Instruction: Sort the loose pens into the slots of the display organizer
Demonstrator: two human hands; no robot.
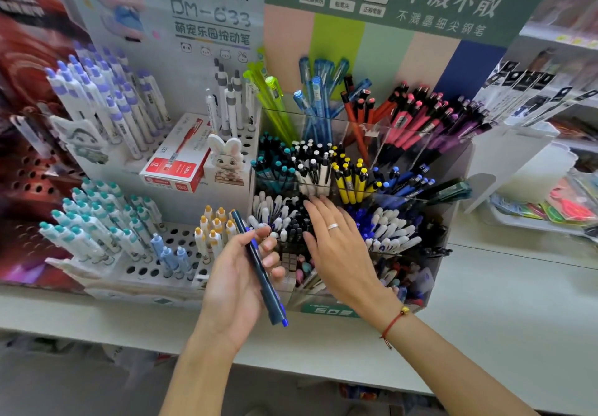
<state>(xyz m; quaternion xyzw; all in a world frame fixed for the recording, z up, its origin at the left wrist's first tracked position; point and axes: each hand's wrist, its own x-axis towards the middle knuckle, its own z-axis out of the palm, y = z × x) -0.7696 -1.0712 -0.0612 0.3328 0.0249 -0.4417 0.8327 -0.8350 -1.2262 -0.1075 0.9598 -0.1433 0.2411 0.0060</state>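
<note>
Your left hand [238, 273] is nearest, palm up over the front edge of the worktop [485, 292], fingers curled round 1 dark blue pen [259, 266]. The pen lies slanted across your fingers, blue tip end toward you, other end pointing up at the displays. Your right hand [336, 247] reaches further in, palm down, fingers straight and spread, holding nothing. Ring on 1 finger, red cord bracelet [393, 323] at the wrist. Its fingertips touch the black-capped pens [296, 221] in the clear organizer [433, 273].

The organizer stands on the worktop just beyond your hands, in stepped rows of slots. Front row under your right hand: small mixed items, too blurred to name. Next row: white and black pens left, blue and white pens [388, 231] right. Row behind: teal pens [275, 165], black-white pens, yellow pens [351, 177], blue pens [404, 182]. Back row: green pens [268, 98], light blue, orange-red, pink pens [411, 118], purple.

Left of it, a white rack with round holes [145, 268] holds teal-capped pens [94, 218], a few blue and orange-capped ones. Behind: red box [176, 158], rabbit figure [226, 160], purple-capped pens [106, 95]. Far back, printed header cards.
</note>
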